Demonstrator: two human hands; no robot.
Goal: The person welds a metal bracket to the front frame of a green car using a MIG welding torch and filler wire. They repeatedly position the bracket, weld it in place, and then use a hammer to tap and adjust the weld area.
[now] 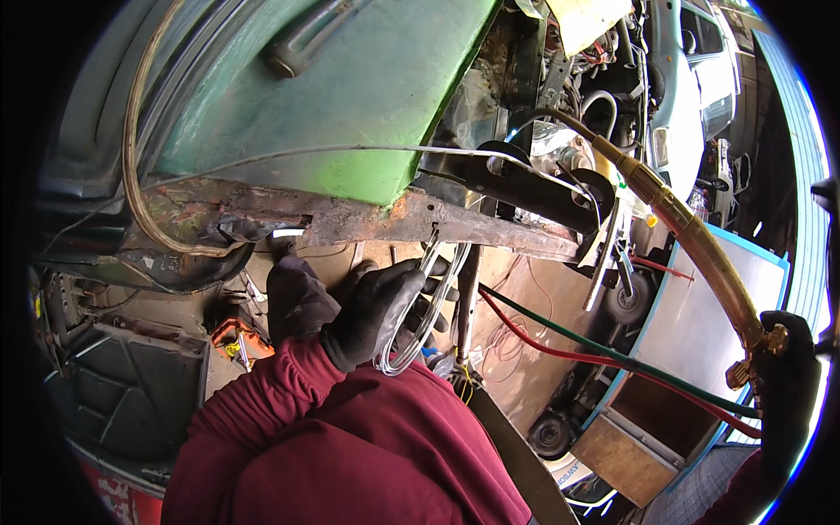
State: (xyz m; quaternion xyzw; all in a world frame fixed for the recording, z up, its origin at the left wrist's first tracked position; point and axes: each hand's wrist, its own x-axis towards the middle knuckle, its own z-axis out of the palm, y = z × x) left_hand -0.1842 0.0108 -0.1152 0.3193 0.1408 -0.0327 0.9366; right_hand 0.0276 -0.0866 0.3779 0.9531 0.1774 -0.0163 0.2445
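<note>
My left hand (372,311), in a black glove, is closed around a loose coil of thin silver wire (398,354) in front of my chest. A long strand of wire (350,149) arches across the green car panel above it. At the far right, my gloved right hand (783,385) grips the valve end of a brass gas torch (700,245). The torch's curved neck reaches left, toward the engine bay. Green hose (595,350) and red hose (560,353) run to its handle end. Below the green panel (332,114) lies a rusty sill (385,219), just beyond the coil.
An orange tool bag (241,341) sits on the floor at left, near a detached dark car door panel (122,402). Small wheels (549,435) and a blue-edged metal cabinet (709,306) stand at right. A pale car (691,105) is behind. Red cable (507,346) lies coiled on the floor.
</note>
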